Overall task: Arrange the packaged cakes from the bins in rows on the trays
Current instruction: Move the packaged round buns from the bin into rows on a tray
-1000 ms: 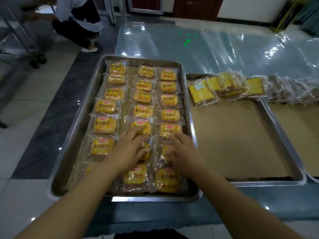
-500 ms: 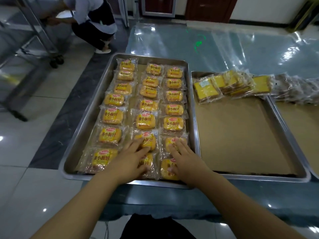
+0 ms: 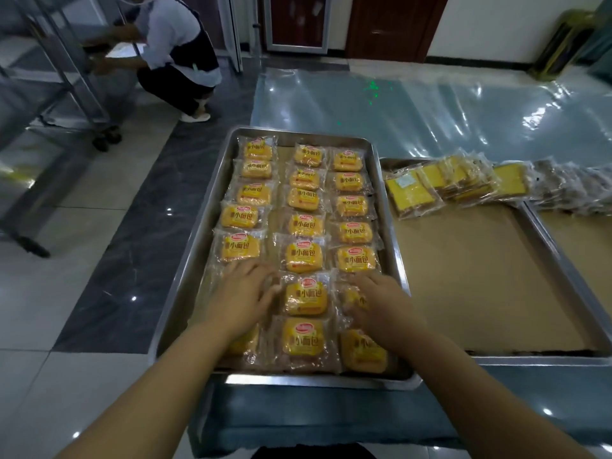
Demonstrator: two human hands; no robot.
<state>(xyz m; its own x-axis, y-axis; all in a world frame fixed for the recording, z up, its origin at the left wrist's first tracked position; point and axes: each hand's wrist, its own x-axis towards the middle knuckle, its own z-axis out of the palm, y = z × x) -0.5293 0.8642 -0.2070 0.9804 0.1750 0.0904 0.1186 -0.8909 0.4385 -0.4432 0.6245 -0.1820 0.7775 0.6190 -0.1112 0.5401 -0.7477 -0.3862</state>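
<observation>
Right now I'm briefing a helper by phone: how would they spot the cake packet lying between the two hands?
Find the left-hand steel baking tray, filled with three columns of clear-wrapped yellow cakes. In its middle column, take the second yellow cake packet from the near edge. It is the one uncovered packet between the left hand and right hand, which rest on its neighbours.

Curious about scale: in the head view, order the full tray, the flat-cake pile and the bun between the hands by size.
1. full tray
2. flat-cake pile
3. bun
The pile sits farther away, so it may really be bigger than it looks.
</observation>
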